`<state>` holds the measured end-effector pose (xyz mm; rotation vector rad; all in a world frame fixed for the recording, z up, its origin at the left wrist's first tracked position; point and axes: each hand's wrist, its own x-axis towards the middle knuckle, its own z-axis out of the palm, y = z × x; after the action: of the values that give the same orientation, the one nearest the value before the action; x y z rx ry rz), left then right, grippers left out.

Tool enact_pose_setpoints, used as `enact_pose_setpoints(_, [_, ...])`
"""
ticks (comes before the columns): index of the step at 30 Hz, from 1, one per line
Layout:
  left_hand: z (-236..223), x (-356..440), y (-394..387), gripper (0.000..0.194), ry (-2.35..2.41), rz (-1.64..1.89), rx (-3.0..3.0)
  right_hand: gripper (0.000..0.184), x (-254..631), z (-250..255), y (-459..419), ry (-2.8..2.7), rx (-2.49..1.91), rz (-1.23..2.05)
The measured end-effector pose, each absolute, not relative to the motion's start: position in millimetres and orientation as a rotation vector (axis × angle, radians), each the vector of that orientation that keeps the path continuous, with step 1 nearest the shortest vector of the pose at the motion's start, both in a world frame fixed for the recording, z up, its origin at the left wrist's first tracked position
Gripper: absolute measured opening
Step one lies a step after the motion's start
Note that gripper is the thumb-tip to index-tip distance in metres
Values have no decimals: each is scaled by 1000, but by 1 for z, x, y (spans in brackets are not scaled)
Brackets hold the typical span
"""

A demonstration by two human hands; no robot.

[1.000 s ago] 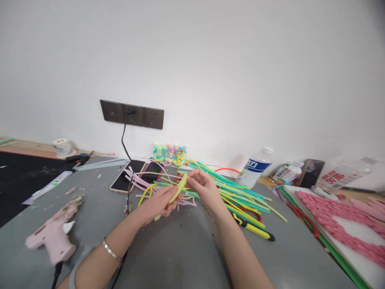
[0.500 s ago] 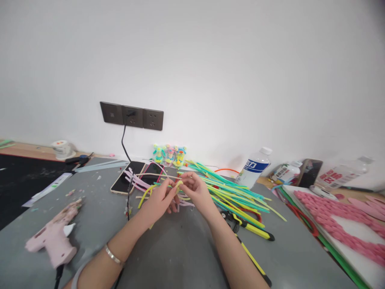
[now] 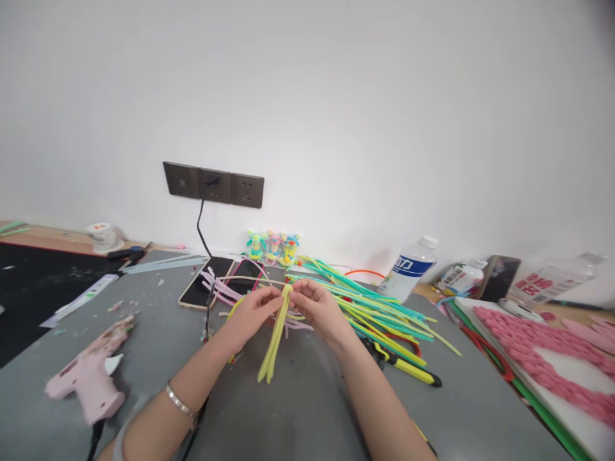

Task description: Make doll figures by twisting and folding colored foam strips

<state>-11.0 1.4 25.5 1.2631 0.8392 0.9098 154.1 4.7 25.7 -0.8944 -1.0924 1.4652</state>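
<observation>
Two hands meet over a grey table (image 3: 298,410) below a white wall (image 3: 336,96): left hand (image 3: 250,315) and right hand (image 3: 321,310) pinch the top of a folded yellow pipe cleaner (image 3: 273,336), which hangs toward the person. A pink glue gun (image 3: 89,378) lies well apart at left.

Head-worn view, facing forward and down (near), over grey table (image 3: 307,410), wall beyond

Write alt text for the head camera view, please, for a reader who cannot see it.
Two bare hands, the left hand and the right hand, pinch the top of a folded yellow pipe cleaner bundle above a grey table. Behind them lies a pile of green and yellow pipe cleaners; a pink glue gun lies at left.
</observation>
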Motion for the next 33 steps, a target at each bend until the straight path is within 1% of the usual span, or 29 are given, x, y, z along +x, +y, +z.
enact_pose_setpoints(10, [26, -9, 2, 32, 835, 898, 1267, 33, 153, 28, 3, -1122, -914, 1465])
enact_pose_setpoints(17, [27, -8, 1, 27, 922, 995, 1440, 36, 148, 30, 2, -1249, -972, 1311])
enact_pose_setpoints(24, [26, -9, 1, 34, 854, 991, 1404, 37, 149, 27, 2, -1255, -981, 1321])
enact_pose_setpoints(33, [23, -12, 6, 34, 899, 1020, 1307, 37, 154, 26, 5, -1204, -946, 1352])
